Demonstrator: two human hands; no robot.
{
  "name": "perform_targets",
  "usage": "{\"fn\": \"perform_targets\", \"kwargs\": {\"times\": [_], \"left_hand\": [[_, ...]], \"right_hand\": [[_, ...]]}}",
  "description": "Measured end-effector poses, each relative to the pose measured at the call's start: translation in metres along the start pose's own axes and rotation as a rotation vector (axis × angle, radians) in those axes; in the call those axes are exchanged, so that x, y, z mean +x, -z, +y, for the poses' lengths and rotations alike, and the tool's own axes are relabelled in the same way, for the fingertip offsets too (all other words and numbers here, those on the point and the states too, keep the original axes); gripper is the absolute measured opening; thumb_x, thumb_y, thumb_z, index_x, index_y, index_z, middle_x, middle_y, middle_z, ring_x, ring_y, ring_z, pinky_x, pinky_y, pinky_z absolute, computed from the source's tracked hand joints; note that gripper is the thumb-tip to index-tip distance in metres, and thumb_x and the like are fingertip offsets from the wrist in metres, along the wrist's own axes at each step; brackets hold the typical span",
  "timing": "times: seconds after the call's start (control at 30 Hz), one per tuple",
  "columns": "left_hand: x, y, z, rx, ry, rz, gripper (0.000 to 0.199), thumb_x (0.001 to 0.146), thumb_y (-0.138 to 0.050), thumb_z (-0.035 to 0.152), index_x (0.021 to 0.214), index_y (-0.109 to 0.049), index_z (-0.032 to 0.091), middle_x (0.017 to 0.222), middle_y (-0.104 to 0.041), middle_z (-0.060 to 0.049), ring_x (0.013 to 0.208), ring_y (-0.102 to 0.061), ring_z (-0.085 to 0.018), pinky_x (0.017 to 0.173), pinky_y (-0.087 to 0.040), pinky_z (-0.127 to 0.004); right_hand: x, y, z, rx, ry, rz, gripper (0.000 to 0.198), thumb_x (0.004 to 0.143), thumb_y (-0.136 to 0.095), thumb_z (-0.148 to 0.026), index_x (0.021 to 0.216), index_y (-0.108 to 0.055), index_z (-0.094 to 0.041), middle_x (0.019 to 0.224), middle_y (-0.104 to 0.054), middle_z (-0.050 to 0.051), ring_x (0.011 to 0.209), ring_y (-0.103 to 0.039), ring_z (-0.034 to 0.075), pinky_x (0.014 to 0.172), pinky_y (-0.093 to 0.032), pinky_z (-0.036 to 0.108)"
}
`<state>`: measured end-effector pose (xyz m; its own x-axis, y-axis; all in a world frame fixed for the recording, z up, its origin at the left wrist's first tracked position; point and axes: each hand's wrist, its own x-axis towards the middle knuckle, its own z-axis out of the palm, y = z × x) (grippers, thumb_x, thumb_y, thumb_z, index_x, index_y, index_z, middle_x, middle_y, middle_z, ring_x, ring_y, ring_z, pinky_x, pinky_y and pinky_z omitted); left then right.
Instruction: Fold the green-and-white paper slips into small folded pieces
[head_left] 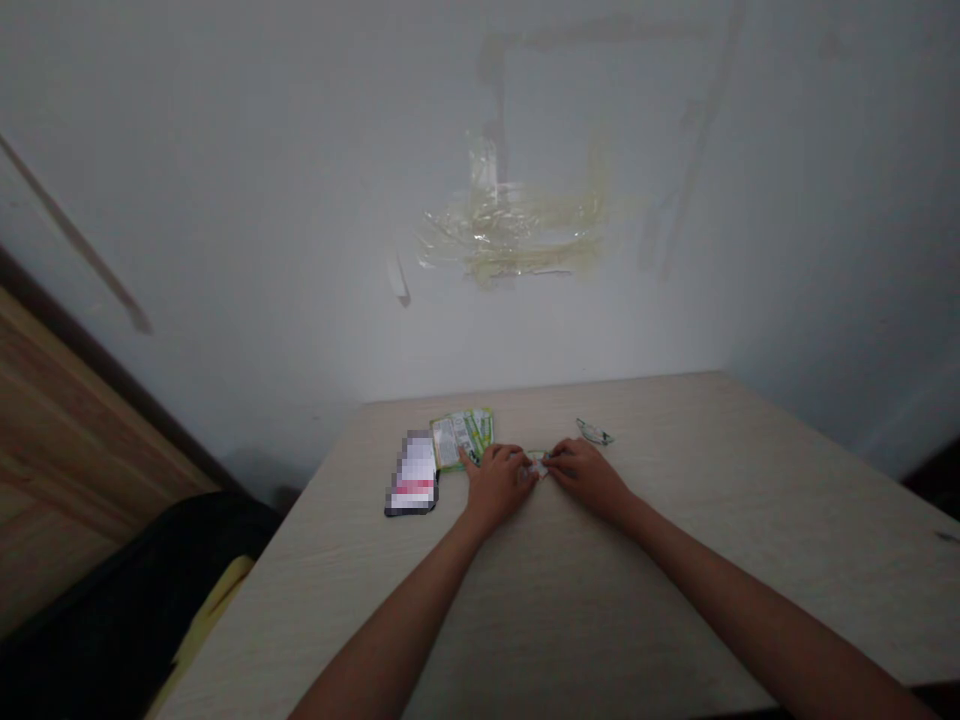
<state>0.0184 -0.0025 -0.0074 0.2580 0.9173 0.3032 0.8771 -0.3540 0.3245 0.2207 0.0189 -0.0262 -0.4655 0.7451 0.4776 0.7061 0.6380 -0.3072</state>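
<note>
My left hand (501, 482) and my right hand (589, 475) meet over the table, their fingertips at a small whitish piece of paper (538, 465) with some green at its edge. The fingers of both hands are bent and closed on it, one hand at each side. Its far shape is partly hidden by the fingers. Beside my left thumb lie green and white printed cards or packets (454, 442), overlapping each other. A phone (414, 478) with a blurred-out screen lies left of them. Beyond my right hand is a small folded piece (594, 432), whitish with dark green edges.
The pale wooden table (337, 570) stands against a grey wall (285, 200) with peeling clear tape (517, 235). On the left are a wooden panel (67, 430), dark cloth (135, 600) and something yellow (206, 620). A small dark item (948, 537) lies at the right edge.
</note>
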Motion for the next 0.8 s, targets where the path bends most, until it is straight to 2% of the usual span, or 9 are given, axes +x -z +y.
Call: {"fn": "perform_targets", "kwargs": {"times": [0.3, 0.57, 0.8], "left_hand": [[0.000, 0.001, 0.000, 0.025, -0.014, -0.014, 0.025, 0.087, -0.056, 0.047, 0.111, -0.063, 0.046, 0.120, -0.062, 0.003, 0.122, -0.045, -0.027, 0.099, 0.009, -0.080], [0.000, 0.003, 0.003, 0.073, -0.008, -0.039, 0.026, 0.088, -0.054, 0.048, 0.113, -0.063, 0.045, 0.122, -0.062, 0.001, 0.123, -0.044, -0.028, 0.102, 0.011, -0.077], [0.000, 0.000, -0.002, 0.059, -0.030, -0.016, 0.024, 0.088, -0.054, 0.049, 0.110, -0.064, 0.047, 0.122, -0.062, 0.002, 0.124, -0.043, -0.028, 0.100, 0.007, -0.080]], "right_hand": [[-0.001, 0.004, 0.004, 0.074, 0.013, -0.016, 0.022, 0.090, -0.057, -0.025, 0.104, -0.074, -0.025, 0.099, -0.067, 0.008, 0.095, -0.060, 0.020, 0.089, -0.046, 0.037], [0.000, 0.003, 0.005, 0.055, 0.033, -0.020, 0.021, 0.090, -0.058, -0.026, 0.103, -0.074, -0.025, 0.098, -0.067, 0.008, 0.094, -0.059, 0.020, 0.088, -0.045, 0.036], [0.001, 0.004, 0.010, 0.036, 0.098, -0.028, 0.022, 0.090, -0.057, -0.027, 0.105, -0.073, -0.026, 0.098, -0.066, 0.008, 0.093, -0.059, 0.021, 0.085, -0.045, 0.036]]}}
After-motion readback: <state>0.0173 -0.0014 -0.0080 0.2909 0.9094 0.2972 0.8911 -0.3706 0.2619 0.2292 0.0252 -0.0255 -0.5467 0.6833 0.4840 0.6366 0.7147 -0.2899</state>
